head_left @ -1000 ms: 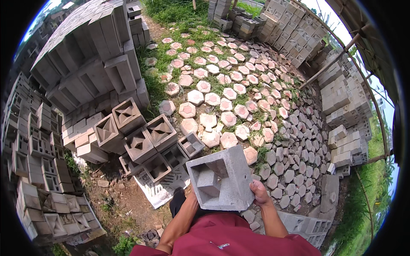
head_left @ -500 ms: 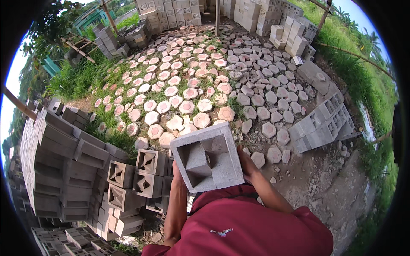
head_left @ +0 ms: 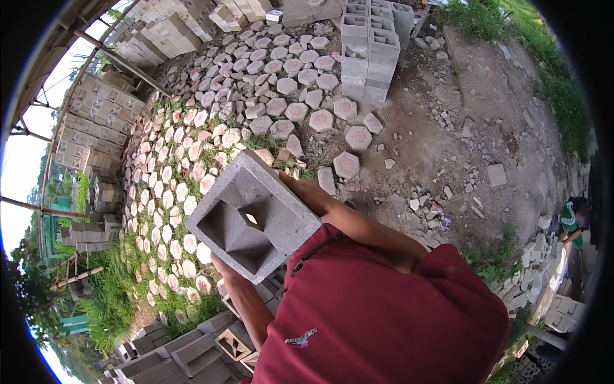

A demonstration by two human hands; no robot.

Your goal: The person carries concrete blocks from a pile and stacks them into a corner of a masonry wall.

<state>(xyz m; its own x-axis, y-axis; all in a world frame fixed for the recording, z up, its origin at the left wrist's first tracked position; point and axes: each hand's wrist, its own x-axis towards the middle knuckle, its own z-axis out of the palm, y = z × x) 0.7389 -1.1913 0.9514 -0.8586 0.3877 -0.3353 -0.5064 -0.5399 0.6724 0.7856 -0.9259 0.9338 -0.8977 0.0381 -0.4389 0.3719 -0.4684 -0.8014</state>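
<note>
A square grey concrete vent block (head_left: 272, 233) is held up in front of my chest. Its hollow face with slanted inner walls points up at me, and daylight shows through a small diamond-shaped hole in the middle. My right hand (head_left: 308, 193) is closed against the block's upper right side, its fingers partly out of sight behind it. On the lower left side my left hand (head_left: 222, 265) grips the block, mostly covered by it.
Hexagonal pavers (head_left: 295, 112) cover the ground ahead. A grey block stack (head_left: 371, 57) stands beyond them, with rubble (head_left: 432, 208) to the right. More blocks (head_left: 198, 352) lie at lower left. Another person (head_left: 571, 221) crouches at far right.
My view has turned to the right, bringing the rubble and another person into sight. The vent block stays in both hands and now appears farther left and more tilted.
</note>
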